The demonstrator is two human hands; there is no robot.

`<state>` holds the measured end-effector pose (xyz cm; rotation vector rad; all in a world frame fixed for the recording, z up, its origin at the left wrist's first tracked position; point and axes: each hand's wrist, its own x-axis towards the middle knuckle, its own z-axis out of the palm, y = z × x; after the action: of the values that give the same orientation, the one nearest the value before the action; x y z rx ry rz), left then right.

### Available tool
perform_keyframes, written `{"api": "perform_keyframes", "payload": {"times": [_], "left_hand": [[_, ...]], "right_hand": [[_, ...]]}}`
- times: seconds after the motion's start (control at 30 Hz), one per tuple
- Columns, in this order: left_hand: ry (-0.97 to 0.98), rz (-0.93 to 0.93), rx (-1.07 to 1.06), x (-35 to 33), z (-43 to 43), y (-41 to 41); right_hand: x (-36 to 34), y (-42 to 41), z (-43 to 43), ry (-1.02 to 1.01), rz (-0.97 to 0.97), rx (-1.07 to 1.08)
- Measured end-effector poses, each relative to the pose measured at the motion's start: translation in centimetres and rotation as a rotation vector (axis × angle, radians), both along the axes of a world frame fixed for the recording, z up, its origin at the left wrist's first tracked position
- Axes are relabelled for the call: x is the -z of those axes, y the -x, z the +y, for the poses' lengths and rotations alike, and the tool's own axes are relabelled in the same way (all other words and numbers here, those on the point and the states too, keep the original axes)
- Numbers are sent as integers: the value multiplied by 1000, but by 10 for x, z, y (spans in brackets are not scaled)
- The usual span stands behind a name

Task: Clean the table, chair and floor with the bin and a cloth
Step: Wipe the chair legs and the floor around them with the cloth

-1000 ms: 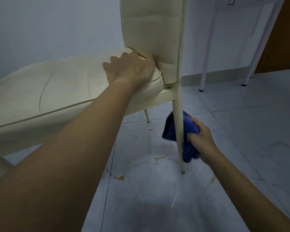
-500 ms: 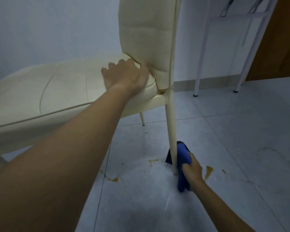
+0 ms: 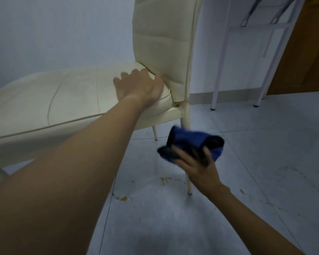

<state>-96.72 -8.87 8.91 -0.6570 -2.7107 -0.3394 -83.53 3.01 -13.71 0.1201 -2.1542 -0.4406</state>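
The right hand [image 3: 197, 165] has brought the blue cloth [image 3: 191, 141] up from the foot of the thin rear leg [image 3: 186, 115] and now holds it bunched in curled fingers in front of the leg. I judge that this leg is nearly done, while the brown spots [image 3: 165, 180] on the grey tiled floor [image 3: 265, 162] still wait. The left hand [image 3: 140, 87] still grips the rear of the seat of the chair [image 3: 63, 96], smooth cream padding with stitched seams; the cloth looks soft and thick, and the leg is a hard, glossy tube.
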Motion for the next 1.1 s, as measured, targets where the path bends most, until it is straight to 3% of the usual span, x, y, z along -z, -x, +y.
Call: {"api": "perform_keyframes", "payload": {"times": [0.1, 0.17, 0.27, 0.43, 0.5, 0.6, 0.73, 0.8, 0.97, 1.03, 1.1], "left_hand": [[2, -1, 0, 0, 0, 0], [-1, 6, 1, 0, 0, 0], [6, -2, 1, -1, 1, 1], [10, 1, -8, 0, 1, 1], [2, -2, -9, -1, 2, 1], [-2, -8, -4, -1, 1, 0], [-7, -4, 11, -1, 0, 0], [-11, 0, 5, -2, 1, 1], [-12, 15, 3, -1, 2, 3], [-7, 16, -2, -1, 2, 3], [-7, 11, -4, -2, 3, 4]], "right_hand": [[48, -17, 1, -203, -566, 123], [56, -17, -7, -189, -739, 250], [38, -10, -12, -246, -683, 261], [-40, 1, -2, -254, -188, 167], [-54, 10, -1, -236, -92, 184], [-38, 13, -5, -296, -126, 250], [26, 5, -17, -396, -548, 380], [65, 6, -15, -285, -739, 387], [144, -11, -20, 47, -738, 308], [144, -14, -24, 325, -770, 305], [147, -23, -12, 492, -866, 147]]}}
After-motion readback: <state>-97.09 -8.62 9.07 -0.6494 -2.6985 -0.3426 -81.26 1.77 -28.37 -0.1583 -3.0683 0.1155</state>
